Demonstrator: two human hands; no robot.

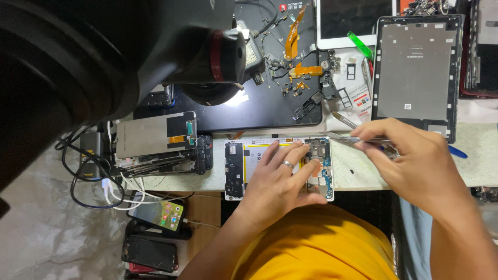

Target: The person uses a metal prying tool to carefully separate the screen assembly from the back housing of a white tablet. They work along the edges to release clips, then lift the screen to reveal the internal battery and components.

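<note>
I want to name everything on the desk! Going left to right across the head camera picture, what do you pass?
Tangled cables → stack of phone screens → opened phone → left hand → right hand holding tweezers.

A shiny metal ring [287, 165] is glinting on the left hand [280, 181]. Bright metal tweezers [346, 138] are catching light in the right hand [415, 163]. The opened tablet [236, 171] is showing matt black plastic, and a dull grey panel [415, 72] is lying nearby.
</note>
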